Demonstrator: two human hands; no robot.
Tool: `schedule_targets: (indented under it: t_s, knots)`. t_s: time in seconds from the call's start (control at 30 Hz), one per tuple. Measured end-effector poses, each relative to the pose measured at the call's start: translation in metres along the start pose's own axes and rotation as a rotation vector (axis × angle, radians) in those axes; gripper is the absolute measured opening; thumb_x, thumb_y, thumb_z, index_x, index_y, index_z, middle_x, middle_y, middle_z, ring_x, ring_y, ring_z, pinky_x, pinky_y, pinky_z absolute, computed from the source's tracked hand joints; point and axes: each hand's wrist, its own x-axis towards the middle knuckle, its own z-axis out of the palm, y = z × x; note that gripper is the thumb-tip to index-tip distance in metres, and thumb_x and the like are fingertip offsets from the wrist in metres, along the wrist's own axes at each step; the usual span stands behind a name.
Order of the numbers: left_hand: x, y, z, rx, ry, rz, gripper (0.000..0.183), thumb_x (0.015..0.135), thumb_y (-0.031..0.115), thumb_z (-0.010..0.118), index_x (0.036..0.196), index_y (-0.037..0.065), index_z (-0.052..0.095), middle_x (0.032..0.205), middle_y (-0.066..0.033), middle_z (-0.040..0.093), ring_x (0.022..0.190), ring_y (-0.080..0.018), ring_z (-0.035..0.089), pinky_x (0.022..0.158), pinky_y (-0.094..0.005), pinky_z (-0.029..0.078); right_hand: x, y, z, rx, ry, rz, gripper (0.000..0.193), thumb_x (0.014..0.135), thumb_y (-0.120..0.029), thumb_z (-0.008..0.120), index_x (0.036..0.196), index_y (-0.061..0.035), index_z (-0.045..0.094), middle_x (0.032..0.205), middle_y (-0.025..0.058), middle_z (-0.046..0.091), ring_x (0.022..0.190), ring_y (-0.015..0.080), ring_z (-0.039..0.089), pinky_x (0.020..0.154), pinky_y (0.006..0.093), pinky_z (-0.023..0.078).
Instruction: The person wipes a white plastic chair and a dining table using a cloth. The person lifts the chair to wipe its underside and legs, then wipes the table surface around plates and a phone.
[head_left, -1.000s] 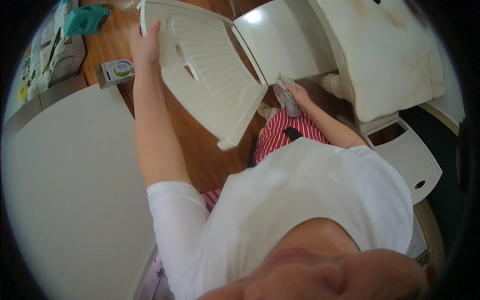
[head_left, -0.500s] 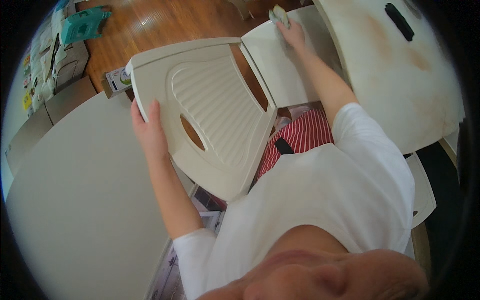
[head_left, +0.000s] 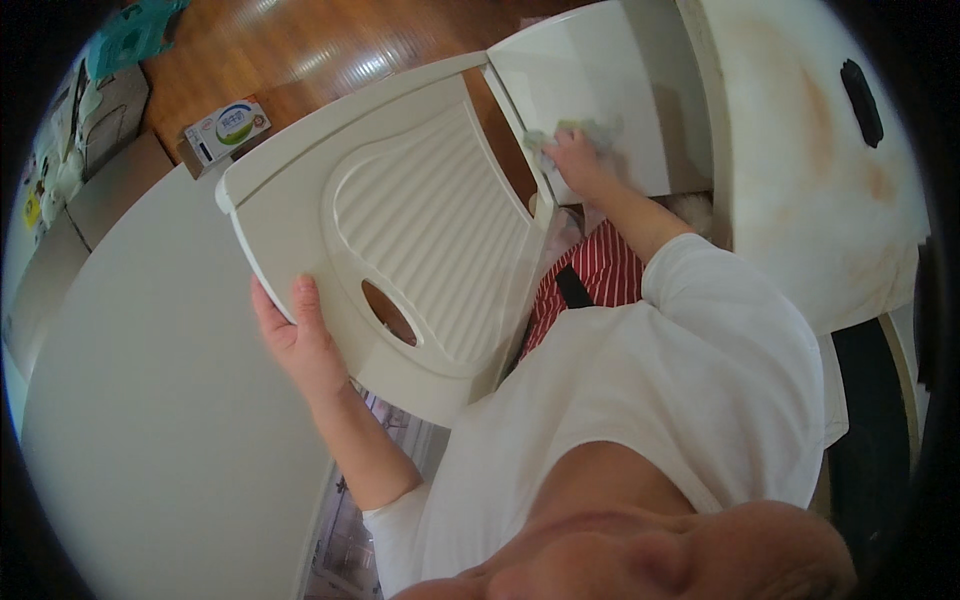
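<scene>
At far left, a teal plastic object lies at the upper edge of the view, above a broad pale tabletop with a curved rim; beside that rim stands a small printed carton, white with a green and blue mark, near the wooden floor; next, the left hand grips the outer edge of a cream-white chair, its thumb on the ribbed face of the backrest and its other fingers partly hidden behind the edge, holding that rim; the chair occupies the centre, between the tabletop and the stained surface at right, with an oval slot in its backrest and its smooth seat to the right; on the seat, near the backrest, the fingers of the right hand bend over a crumpled, greyish-green cloth, holding it against the plastic; below lies a red-and-white striped garment; at far right, a white surface with brown stains bears an elongated black object.
</scene>
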Motion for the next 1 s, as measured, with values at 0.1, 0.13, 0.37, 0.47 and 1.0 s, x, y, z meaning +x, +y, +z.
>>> schedule_targets:
  t_s: [0.1, 0.13, 0.37, 0.47, 1.0]
  knots:
    - [0.003, 0.006, 0.001, 0.0, -0.049, 0.008, 0.04, 0.095, 0.011, 0.057, 0.131, 0.0, 0.045, 0.119, -0.0069, 0.057, 0.105, -0.0125, 0.053, 0.091, -0.0263, 0.042, -0.001, -0.008, -0.005, 0.044, -0.055, -0.016, 0.034, 0.08, -0.009, 0.057, 0.112, -0.0182, 0.065, 0.105, 0.0125, 0.053, 0.107, 0.0372, 0.048, 0.089, 0.045, 0.048]
    - [0.004, 0.006, 0.001, -0.01, -0.048, 0.029, 0.04, 0.095, 0.011, 0.057, 0.131, 0.0, 0.045, 0.118, -0.0068, 0.057, 0.104, -0.0123, 0.053, 0.091, -0.0263, 0.042, 0.017, -0.006, -0.008, 0.052, 0.057, -0.075, 0.035, 0.078, -0.009, 0.059, 0.111, -0.0192, 0.065, 0.104, 0.012, 0.053, 0.106, 0.0374, 0.049, 0.086, 0.0448, 0.049]
    - [0.001, 0.004, 0.005, 0.005, -0.012, 0.033, 0.037, 0.095, 0.011, 0.056, 0.129, -0.001, 0.046, 0.116, -0.0064, 0.057, 0.102, -0.012, 0.053, 0.091, -0.0265, 0.041, 0.149, -0.032, -0.055, -0.069, 0.116, -0.172, 0.035, 0.082, -0.012, 0.056, 0.115, -0.0203, 0.064, 0.121, 0.0108, 0.053, 0.112, 0.0348, 0.05, 0.089, 0.0451, 0.05]
    - [0.001, 0.002, 0.007, 0.019, -0.028, 0.046, 0.038, 0.095, 0.012, 0.056, 0.129, -0.002, 0.046, 0.116, -0.0066, 0.058, 0.102, -0.012, 0.053, 0.091, -0.0263, 0.041, 0.142, -0.032, -0.031, -0.172, 0.097, -0.118, 0.035, 0.085, -0.012, 0.053, 0.117, -0.0228, 0.064, 0.121, 0.011, 0.052, 0.112, 0.035, 0.05, 0.088, 0.044, 0.051]
    - [0.001, 0.004, 0.003, -0.12, -0.08, 0.068, 0.037, 0.094, 0.012, 0.059, 0.127, -0.001, 0.049, 0.115, -0.0067, 0.059, 0.101, -0.0127, 0.056, 0.089, -0.0269, 0.044, -0.015, 0.009, 0.024, 0.315, -0.82, 0.009, 0.057, 0.066, -0.014, 0.072, 0.123, -0.0123, 0.063, 0.107, 0.0153, 0.067, 0.087, 0.0232, 0.064, 0.072, 0.0377, 0.052]
